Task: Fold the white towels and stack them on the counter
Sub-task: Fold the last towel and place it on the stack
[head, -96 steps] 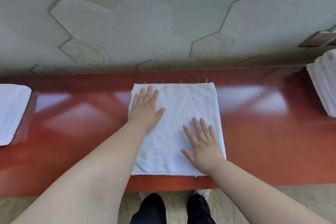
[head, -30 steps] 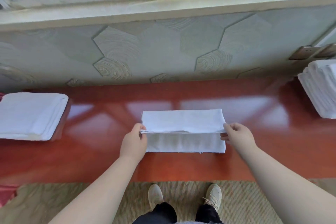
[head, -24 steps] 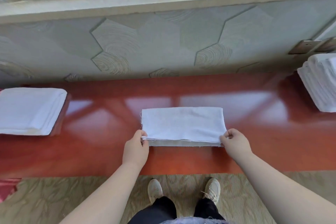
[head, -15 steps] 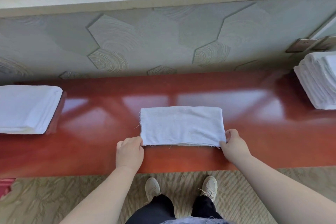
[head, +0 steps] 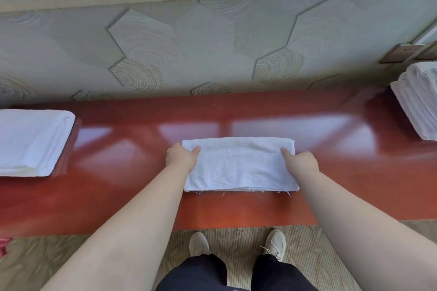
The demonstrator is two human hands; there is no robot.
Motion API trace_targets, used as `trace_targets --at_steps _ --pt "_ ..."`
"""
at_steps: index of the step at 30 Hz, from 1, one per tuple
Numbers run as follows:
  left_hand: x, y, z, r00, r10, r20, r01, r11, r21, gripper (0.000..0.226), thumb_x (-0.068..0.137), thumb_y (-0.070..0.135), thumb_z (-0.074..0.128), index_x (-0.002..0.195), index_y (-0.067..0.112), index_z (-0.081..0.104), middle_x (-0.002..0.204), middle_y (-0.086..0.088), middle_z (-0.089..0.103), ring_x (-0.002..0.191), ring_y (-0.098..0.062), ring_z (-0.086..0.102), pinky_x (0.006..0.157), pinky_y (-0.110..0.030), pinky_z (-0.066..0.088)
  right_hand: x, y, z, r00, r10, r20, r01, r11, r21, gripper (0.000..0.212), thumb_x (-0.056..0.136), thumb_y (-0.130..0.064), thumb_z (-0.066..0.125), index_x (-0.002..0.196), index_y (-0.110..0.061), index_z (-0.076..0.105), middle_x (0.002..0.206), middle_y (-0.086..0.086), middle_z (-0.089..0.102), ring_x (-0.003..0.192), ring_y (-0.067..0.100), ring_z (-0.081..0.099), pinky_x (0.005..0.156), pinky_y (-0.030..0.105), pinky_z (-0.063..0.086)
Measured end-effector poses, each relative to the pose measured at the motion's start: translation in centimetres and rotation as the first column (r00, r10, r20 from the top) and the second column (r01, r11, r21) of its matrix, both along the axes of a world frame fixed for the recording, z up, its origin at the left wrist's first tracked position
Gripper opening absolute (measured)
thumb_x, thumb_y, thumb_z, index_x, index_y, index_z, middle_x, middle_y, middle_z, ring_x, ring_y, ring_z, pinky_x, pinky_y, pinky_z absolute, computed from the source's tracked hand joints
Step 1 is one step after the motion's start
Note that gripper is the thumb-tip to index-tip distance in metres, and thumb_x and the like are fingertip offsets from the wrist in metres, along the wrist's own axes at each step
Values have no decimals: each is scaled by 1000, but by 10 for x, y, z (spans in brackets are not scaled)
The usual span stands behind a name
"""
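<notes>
Left hand (head: 181, 158) and right hand (head: 303, 160) pinch towel (head: 238, 168); fingers hidden beneath.

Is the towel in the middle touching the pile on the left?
Apart. The head view shows bare red counter between the towel and the left pile.
</notes>
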State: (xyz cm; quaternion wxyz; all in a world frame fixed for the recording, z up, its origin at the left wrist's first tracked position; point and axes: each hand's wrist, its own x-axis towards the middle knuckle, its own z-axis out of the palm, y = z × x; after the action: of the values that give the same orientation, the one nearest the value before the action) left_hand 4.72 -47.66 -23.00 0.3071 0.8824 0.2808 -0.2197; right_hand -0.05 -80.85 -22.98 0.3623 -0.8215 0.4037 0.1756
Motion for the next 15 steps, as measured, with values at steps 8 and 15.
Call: trace_targets --at_steps 8,15 --pt "1 -3 -8 980 -86 181 110 986 -128 15 100 30 53 91 17 55 87 2 61 78 -22 52 63 -32 37 1 -3 -1 997 -24 79 3 966 258 27 93 -41 68 108 -18 67 93 -2 69 81 19 66 78 35 52" --pt "-15 4 15 971 36 237 32 961 -275 30 94 35 62 114 13 55 92 -2 56 80 -18 49 71 -37 48 -18 -7 33 957 177 230 -189 982 28 27 102 -39 53 123 -22 57 102 -2 61 94 25 54 78 34 38"
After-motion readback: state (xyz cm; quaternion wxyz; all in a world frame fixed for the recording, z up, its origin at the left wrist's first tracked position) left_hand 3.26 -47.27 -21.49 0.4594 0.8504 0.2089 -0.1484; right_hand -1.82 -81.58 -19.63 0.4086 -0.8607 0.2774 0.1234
